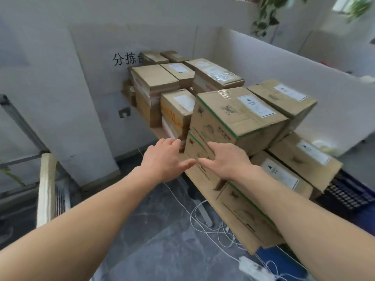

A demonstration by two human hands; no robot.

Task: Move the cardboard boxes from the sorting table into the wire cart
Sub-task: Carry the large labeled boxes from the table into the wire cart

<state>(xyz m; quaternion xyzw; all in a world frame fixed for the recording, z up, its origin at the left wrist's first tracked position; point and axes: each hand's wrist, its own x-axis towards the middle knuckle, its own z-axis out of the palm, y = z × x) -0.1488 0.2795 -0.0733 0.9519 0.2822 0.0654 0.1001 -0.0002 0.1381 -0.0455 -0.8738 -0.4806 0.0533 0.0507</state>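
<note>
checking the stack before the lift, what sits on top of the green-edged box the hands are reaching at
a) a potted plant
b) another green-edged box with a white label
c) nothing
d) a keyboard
b: an upper green-edged cardboard box carrying a white label rests directly on the lower green-edged cardboard box, toward which the open left hand and right hand reach.

You face white partition walls (50, 78) at twelve o'clock; a trailing plant (261, 25) hangs at one, and white cables (224, 230) snake across the dark marbled floor (152, 250) at six.
</note>
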